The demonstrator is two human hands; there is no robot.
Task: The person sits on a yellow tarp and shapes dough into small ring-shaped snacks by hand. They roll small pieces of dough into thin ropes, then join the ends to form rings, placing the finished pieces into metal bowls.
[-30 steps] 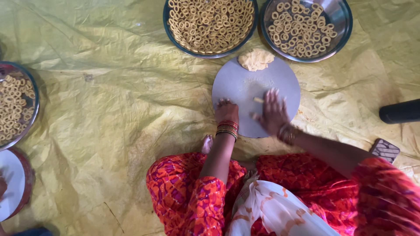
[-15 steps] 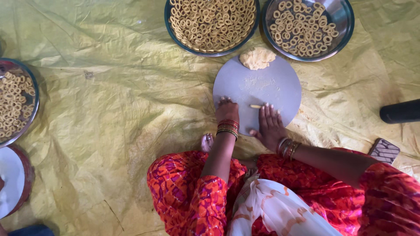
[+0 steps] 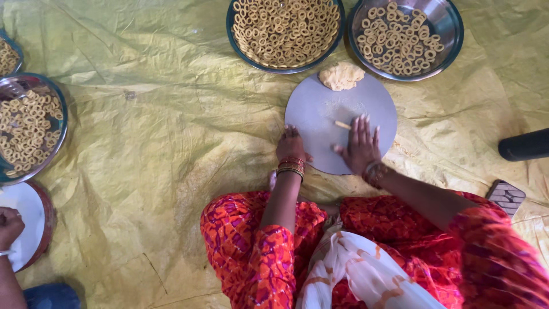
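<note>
Two hands work my round grey board (image 3: 320, 109): right hand (image 3: 361, 146) flat, fingers spread, rolling a thin dough strip (image 3: 342, 125); left hand (image 3: 290, 146) curled empty at the rim. Light, even pressure should keep the strip uniform, I judge.

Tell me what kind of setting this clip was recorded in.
Probably a home or small workshop floor where ring-shaped snacks are shaped by hand. A yellow plastic sheet covers the floor, metal trays of dough rings stand around, and the right hand rolls dough on a round board.
</note>
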